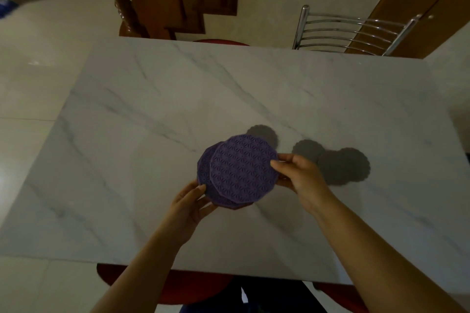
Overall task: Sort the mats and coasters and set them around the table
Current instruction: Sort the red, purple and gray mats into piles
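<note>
Left hand: the left hand (191,201) cradles the lower left edge of a fanned stack of purple, many-sided, lattice-patterned silicone mats (239,170), thumb on top and fingers underneath.
Right hand: the right hand (300,173) pinches the right edge of the uppermost purple mat, thumb on top.
Mats: at least two, perhaps three, are offset from one another and held just above the white marble-patterned counter (178,99), near its middle.
Coasters: three grey, scallop-edged round coasters (343,168) lie flat on the counter, one partly hidden behind the mats, the other two overlapping just right of the right hand.
Step in hand: apparently peeling the top mat off the stack to deal it out.
Doing it well: slide the top mat sideways rather than lifting straight up, since silicone likely clings; the left thumb should pin the lower mats so only one comes away.
Placement: set each mat flat near a counter edge, for instance in front of the chrome slat-backed chair (356,33) at the far right.
Risk: a sagging mat brushing the loose coasters.
</note>
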Demonstrator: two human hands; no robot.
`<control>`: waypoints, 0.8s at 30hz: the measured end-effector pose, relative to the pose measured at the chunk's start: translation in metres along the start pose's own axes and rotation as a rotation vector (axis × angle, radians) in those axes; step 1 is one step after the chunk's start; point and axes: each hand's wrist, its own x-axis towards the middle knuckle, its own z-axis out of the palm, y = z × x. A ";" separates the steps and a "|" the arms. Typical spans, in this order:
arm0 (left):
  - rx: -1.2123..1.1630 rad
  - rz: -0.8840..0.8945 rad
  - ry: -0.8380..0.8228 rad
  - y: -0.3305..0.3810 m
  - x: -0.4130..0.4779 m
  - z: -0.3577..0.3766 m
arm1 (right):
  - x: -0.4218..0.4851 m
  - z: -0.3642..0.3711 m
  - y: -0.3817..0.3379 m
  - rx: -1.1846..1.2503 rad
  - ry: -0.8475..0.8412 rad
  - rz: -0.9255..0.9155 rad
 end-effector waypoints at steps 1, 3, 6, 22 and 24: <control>-0.004 0.001 -0.007 0.000 0.000 0.001 | 0.000 0.002 0.002 -0.011 0.014 -0.001; -0.020 -0.001 -0.015 0.000 0.000 0.002 | 0.001 0.002 0.006 -0.061 0.044 -0.027; -0.033 -0.005 -0.036 -0.001 0.000 0.002 | 0.003 0.003 0.010 -0.173 0.049 -0.070; -0.028 -0.044 -0.073 0.003 0.004 0.005 | -0.006 0.013 0.035 -0.233 -0.112 -0.231; -0.015 -0.050 -0.060 0.004 0.006 0.005 | -0.004 0.014 0.038 -0.257 -0.104 -0.237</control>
